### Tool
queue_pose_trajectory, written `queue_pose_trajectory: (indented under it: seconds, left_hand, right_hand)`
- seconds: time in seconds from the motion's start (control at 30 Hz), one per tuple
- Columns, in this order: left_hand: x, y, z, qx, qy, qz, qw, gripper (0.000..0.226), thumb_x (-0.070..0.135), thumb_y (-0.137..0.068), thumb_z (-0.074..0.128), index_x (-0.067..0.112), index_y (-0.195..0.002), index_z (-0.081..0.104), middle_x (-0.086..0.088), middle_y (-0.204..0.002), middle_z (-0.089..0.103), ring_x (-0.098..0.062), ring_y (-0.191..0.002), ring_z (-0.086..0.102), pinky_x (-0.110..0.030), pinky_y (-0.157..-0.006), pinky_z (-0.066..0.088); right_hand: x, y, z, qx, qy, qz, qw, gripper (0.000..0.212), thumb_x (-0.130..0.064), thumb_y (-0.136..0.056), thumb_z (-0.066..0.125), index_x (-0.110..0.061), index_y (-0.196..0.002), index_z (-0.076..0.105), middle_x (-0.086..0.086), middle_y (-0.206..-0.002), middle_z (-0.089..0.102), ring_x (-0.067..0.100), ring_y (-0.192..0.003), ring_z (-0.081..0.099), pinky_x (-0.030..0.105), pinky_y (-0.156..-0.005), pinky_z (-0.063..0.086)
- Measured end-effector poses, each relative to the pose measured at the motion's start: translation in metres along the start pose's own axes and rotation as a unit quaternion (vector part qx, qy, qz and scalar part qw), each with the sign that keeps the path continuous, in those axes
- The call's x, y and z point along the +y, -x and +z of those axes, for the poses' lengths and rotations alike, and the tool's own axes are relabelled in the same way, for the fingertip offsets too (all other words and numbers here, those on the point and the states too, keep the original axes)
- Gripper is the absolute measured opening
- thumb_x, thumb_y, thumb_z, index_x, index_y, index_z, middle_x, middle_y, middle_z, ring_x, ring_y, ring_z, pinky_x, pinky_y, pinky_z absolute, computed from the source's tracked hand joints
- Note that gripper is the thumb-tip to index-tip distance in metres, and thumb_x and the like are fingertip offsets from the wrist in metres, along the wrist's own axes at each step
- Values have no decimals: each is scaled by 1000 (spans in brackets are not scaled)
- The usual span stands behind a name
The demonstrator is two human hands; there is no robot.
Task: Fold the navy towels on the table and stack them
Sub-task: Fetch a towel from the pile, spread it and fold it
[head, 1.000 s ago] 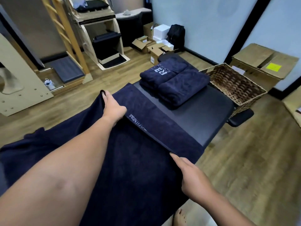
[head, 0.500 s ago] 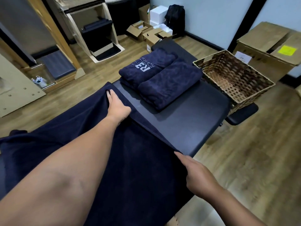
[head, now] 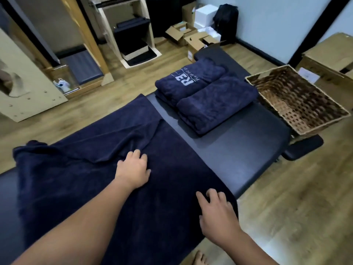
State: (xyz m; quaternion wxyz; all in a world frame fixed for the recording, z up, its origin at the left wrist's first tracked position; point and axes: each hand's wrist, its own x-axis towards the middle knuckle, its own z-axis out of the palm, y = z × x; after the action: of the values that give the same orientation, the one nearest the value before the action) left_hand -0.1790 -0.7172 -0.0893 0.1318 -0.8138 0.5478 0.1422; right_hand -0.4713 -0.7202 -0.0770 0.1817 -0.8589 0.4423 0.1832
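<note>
A large navy towel lies spread across the near part of the black padded table, with a diagonal wrinkle near its far edge. My left hand rests flat on the towel's middle, fingers relaxed. My right hand presses on the towel near its right edge, close to the table's near side. Farther along the table sit two stacks of folded navy towels: one with white lettering and a plain one beside it.
A woven wicker basket stands at the table's far right edge. Cardboard boxes and a black bag line the back wall. Wooden exercise frames stand at the back left. My bare foot shows below.
The towel's far edge has been laid flat. My left hand has let go of the far corner and drawn back to the middle; my right hand has shifted onto the towel near its right edge.
</note>
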Motion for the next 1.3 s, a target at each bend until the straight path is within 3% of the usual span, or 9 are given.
queue_pose_trajectory:
  seconds: [0.1, 0.23, 0.33, 0.5, 0.77, 0.87, 0.97, 1.1, 1.3]
  left_hand:
    - [-29, 28, 12, 7, -51, -80, 995, 53, 51, -97, 42, 17, -139, 46, -2, -135, 42, -25, -125, 39, -46, -91, 42]
    - [-65, 50, 23, -74, 20, -207, 975, 85, 68, -92, 36, 30, -161, 5, -13, -156, 20, -38, -138, 27, -64, -100, 39]
    - [-95, 54, 21, -148, 127, -271, 943, 111, 90, -73, 49, 51, -152, -19, -12, -167, -19, -50, -150, -3, -79, -105, 20]
    - [-118, 59, 29, -171, 215, -266, 924, 132, 79, -59, 78, 69, -138, -28, -3, -155, -48, -49, -147, -25, -83, -104, 21]
    - [-119, 49, 46, -168, 187, -251, 935, 137, 79, -63, 75, 60, -136, -39, -17, -146, -55, -59, -140, -31, -85, -101, 21]
    - [-121, 47, 48, -170, 186, -245, 936, 139, 79, -63, 75, 59, -132, -44, -19, -141, -59, -62, -137, -32, -86, -100, 21]
    - [-121, 45, 47, -172, 185, -241, 937, 140, 80, -64, 74, 56, -130, -48, -21, -139, -60, -64, -136, -32, -85, -100, 21]
    - [-123, 42, 44, -187, 187, -238, 935, 142, 77, -65, 75, 56, -127, -51, -22, -137, -61, -63, -136, -33, -86, -101, 20]
    - [-123, 35, 33, -208, 195, -263, 922, 148, 72, -62, 81, 58, -119, -54, -21, -136, -62, -63, -136, -35, -86, -101, 19]
  right_hand:
    - [-24, -17, -5, -26, 32, -43, 998, 75, -33, -95, 54, -29, -158, 13, 11, -163, 7, 38, -146, 15, 52, -113, 29]
    - [-53, -47, -8, -39, 42, -105, 993, 73, -36, -99, 52, -29, -159, 11, 10, -167, -11, 40, -153, -6, 59, -121, 16]
    - [-75, -73, -13, -54, 44, -139, 988, 74, -37, -101, 51, -30, -160, 7, 7, -167, -14, 40, -153, -11, 61, -121, 12]
    - [-115, -112, -22, -43, 56, -165, 984, 74, -43, -102, 49, -30, -160, 5, 8, -168, -11, 40, -153, -12, 60, -122, 10]
    - [-191, -172, -30, -18, 58, -224, 973, 66, -55, -103, 38, -42, -159, 5, 4, -169, -3, 38, -153, -14, 64, -121, 1]
    - [-206, -203, -43, -15, 77, -212, 974, 64, -60, -102, 33, -53, -154, -2, 1, -168, 4, 40, -152, -3, 71, -116, 2]
    - [-221, -253, -72, -4, 50, -141, 989, 61, -64, -100, 32, -52, -154, 6, -1, -167, 8, 42, -150, 5, 75, -111, 7]
    - [-235, -322, -118, 41, -65, -4, 997, 74, -61, -100, 39, -42, -159, -1, -1, -167, -21, 41, -152, -15, 76, -112, 13]
    - [-248, -335, -101, 21, 64, -129, 989, 66, -41, -103, 37, -30, -160, 5, 7, -169, -8, 41, -153, -12, 74, -113, 12]
